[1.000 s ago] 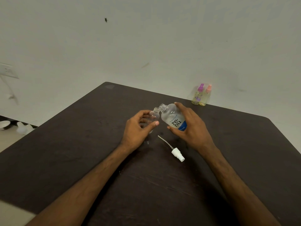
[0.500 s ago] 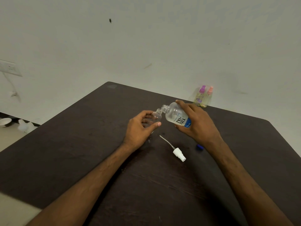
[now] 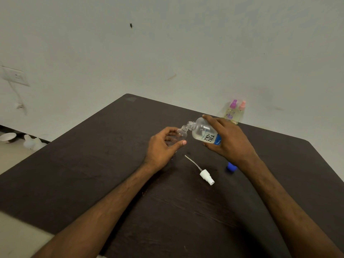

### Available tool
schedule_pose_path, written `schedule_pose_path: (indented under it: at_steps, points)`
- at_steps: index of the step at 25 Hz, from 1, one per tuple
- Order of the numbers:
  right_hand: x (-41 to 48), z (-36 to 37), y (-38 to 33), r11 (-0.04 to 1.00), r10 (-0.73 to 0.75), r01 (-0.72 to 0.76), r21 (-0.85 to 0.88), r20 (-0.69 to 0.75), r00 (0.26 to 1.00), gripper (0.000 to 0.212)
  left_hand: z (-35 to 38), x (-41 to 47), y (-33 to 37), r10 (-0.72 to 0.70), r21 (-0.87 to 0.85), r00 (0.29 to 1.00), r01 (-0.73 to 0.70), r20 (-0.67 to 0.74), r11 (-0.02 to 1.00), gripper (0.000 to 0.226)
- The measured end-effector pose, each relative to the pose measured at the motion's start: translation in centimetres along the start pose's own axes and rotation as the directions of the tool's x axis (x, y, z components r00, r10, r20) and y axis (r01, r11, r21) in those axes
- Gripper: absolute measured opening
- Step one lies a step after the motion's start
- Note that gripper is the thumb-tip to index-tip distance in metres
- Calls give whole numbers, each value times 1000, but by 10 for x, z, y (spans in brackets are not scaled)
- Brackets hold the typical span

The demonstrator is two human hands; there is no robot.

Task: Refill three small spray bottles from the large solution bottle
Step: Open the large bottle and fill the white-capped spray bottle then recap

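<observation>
Left hand obscures small bottle; right hand covers large bottle base.

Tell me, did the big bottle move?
Yes. Against the white spray pump lying on the table, the big bottle has shifted a little right and tipped lower toward the small bottle.

Dark table, pale wall

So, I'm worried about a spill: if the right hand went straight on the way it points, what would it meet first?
Probably the small bottle in the left hand: the big bottle in the right hand has its neck at that mouth, though depth is unclear.
</observation>
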State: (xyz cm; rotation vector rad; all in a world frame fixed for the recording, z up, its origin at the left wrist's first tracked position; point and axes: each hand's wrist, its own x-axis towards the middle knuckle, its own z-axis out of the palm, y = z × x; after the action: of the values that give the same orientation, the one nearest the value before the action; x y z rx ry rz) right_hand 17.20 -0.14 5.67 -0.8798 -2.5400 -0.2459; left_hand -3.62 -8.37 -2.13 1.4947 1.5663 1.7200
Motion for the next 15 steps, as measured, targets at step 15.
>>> schedule_pose_path:
  at_steps: [15]
  points:
    - [7, -7, 1, 997, -34, 36, -66, 25, 999, 85, 0, 2, -1, -7, -6, 1000, 7, -9, 1000, 39]
